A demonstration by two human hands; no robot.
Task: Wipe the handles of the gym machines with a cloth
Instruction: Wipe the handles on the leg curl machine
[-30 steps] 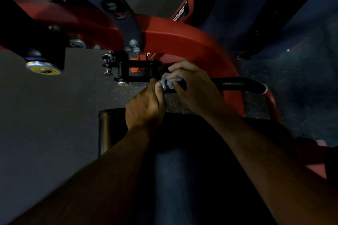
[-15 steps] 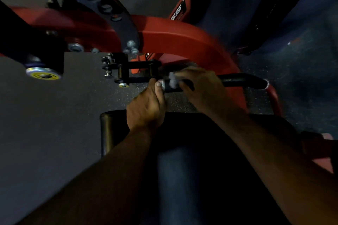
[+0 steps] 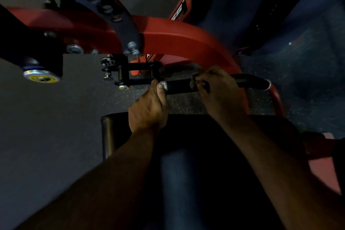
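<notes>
**Mid-wipe on machine handle**

Dim gym, dark speckled rubber floor (image 3: 74, 117), red machine frame (image 3: 177, 39) overhead. Black handle (image 3: 179, 86) runs left-right in front of the person, above a dark padded seat (image 3: 115, 136). Left hand (image 3: 149, 110) grips the handle's left end by the metal collar, steadying it. Right hand (image 3: 220, 91) curled round the handle mid-length, with the cloth (image 3: 195, 78) bunched under its fingers, barely visible. Step: wiping the grip. Next move likely needs sliding the cloth on toward the curved right end, keeping wrap pressure while the left braces.
</notes>
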